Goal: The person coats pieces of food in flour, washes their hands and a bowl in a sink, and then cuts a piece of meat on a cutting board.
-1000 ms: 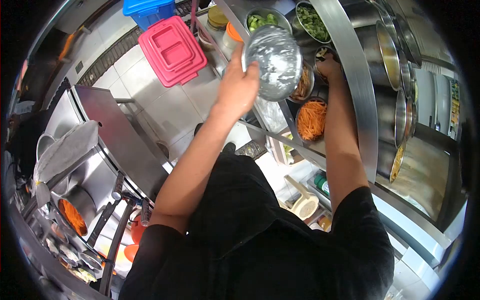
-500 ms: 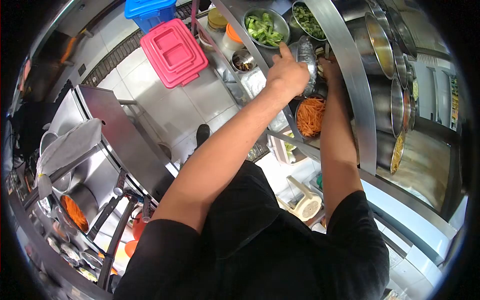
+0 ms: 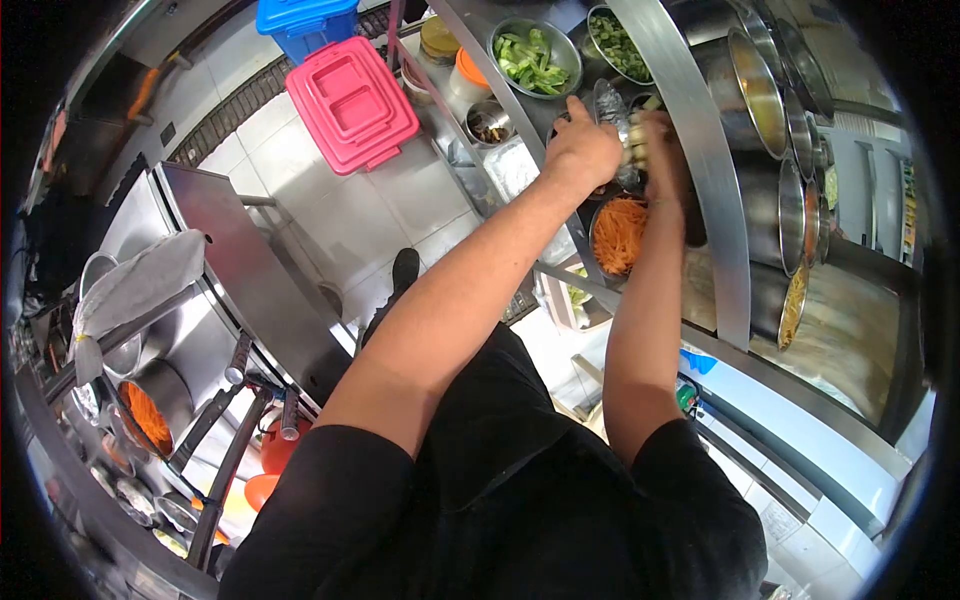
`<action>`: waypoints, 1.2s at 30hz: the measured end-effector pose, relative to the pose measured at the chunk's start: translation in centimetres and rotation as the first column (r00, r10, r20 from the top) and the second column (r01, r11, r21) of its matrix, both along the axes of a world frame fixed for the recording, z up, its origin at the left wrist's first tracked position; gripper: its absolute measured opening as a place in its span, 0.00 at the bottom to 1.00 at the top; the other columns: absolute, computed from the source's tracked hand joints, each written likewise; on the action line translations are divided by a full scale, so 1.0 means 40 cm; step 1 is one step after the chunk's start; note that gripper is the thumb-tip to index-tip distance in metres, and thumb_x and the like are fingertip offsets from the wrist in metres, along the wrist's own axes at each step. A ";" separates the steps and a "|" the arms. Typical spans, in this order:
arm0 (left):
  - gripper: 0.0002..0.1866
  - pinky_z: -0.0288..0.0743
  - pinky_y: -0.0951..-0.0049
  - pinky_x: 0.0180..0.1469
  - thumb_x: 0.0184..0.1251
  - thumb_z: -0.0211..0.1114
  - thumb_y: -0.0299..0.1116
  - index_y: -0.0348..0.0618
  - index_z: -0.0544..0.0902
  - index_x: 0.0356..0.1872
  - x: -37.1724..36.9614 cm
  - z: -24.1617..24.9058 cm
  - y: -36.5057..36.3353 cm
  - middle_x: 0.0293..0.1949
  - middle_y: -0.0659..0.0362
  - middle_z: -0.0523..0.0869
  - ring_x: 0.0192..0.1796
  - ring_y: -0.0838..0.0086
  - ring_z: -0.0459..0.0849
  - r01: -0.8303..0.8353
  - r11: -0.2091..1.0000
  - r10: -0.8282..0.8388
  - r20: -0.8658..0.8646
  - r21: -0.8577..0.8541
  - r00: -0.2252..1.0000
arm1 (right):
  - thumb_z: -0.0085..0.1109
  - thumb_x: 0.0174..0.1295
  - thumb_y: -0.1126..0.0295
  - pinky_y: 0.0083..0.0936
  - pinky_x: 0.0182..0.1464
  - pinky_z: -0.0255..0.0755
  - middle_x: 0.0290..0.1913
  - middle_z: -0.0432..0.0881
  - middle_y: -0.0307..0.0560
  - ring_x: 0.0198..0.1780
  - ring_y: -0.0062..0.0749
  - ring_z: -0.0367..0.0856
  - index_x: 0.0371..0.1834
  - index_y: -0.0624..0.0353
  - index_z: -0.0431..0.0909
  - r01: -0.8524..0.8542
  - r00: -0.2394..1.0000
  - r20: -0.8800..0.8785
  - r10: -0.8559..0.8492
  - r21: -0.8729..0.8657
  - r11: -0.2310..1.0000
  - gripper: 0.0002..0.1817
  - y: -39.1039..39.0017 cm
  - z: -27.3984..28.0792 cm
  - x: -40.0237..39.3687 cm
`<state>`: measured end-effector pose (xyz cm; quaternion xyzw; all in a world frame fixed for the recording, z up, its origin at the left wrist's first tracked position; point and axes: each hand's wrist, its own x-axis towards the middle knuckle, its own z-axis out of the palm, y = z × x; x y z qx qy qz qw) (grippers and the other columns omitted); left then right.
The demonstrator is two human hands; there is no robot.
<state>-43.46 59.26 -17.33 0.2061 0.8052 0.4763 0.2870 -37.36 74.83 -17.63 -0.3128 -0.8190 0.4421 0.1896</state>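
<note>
My left hand (image 3: 583, 150) is at the left side of crumpled clear plastic wrap (image 3: 612, 108), its index finger pointing toward a metal bowl of green leaf pieces (image 3: 531, 62); its other fingers are curled, with the plastic at their edge. On the right, my right hand (image 3: 662, 150) is blurred beside pale chopped pieces (image 3: 638, 140), and its fingertips are partly hidden by the shelf edge. Below both hands sits a container of orange shreds (image 3: 620, 235). Above them is a bowl of chopped greens (image 3: 620, 45).
A metal shelf bar (image 3: 705, 150) runs close along the right of my right hand. Beyond it stand several steel pots (image 3: 755, 90). A pink lidded box (image 3: 350, 105) and a blue box (image 3: 305, 25) are on the floor, upper left. A steel cabinet (image 3: 245, 260) stands left.
My right hand has drawn out from deeper under the shelf bar, and its forearm has shifted left. The plastic has bunched up, exposing more pale pieces. My left hand has barely moved.
</note>
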 end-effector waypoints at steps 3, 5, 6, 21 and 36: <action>0.40 0.86 0.52 0.51 0.75 0.49 0.41 0.25 0.47 0.77 -0.004 -0.107 0.034 0.68 0.30 0.71 0.55 0.43 0.85 0.051 0.998 -0.044 -0.138 0.043 0.989 | 0.63 0.70 0.62 0.29 0.46 0.78 0.54 0.84 0.45 0.46 0.29 0.83 0.53 0.59 0.83 -0.229 0.973 0.019 0.231 0.212 0.950 0.15 -0.061 -0.016 0.023; 0.37 0.86 0.54 0.51 0.74 0.50 0.39 0.26 0.51 0.77 -0.010 -0.133 0.033 0.66 0.29 0.72 0.55 0.44 0.85 -0.020 0.987 0.017 0.018 0.159 1.000 | 0.62 0.70 0.60 0.29 0.47 0.78 0.54 0.84 0.45 0.48 0.28 0.83 0.54 0.58 0.83 -0.204 0.979 0.046 0.199 0.184 0.962 0.16 -0.068 -0.002 0.033; 0.35 0.82 0.53 0.57 0.73 0.50 0.37 0.27 0.56 0.76 -0.012 -0.105 0.011 0.66 0.27 0.72 0.58 0.44 0.83 -0.122 0.967 0.076 0.204 0.224 0.976 | 0.63 0.69 0.58 0.28 0.49 0.78 0.55 0.84 0.46 0.49 0.29 0.83 0.56 0.58 0.83 -0.101 0.991 0.091 0.095 0.072 0.992 0.18 -0.066 0.044 0.026; 0.35 0.86 0.60 0.40 0.71 0.50 0.33 0.44 0.55 0.79 -0.019 -0.056 -0.253 0.59 0.35 0.81 0.45 0.53 0.89 -0.325 0.843 0.144 0.403 0.428 0.904 | 0.66 0.63 0.57 0.35 0.62 0.74 0.59 0.82 0.51 0.60 0.40 0.79 0.67 0.56 0.76 -0.158 0.733 0.618 -0.283 0.560 0.814 0.30 0.363 -0.216 -0.132; 0.37 0.90 0.58 0.40 0.73 0.48 0.31 0.50 0.48 0.82 -0.009 -0.005 -0.279 0.63 0.44 0.78 0.54 0.59 0.87 -0.426 0.790 0.029 0.667 0.441 0.745 | 0.70 0.59 0.61 0.36 0.64 0.73 0.59 0.81 0.52 0.63 0.40 0.78 0.68 0.55 0.75 -0.035 0.838 0.465 -0.286 0.568 0.822 0.32 0.361 -0.238 -0.115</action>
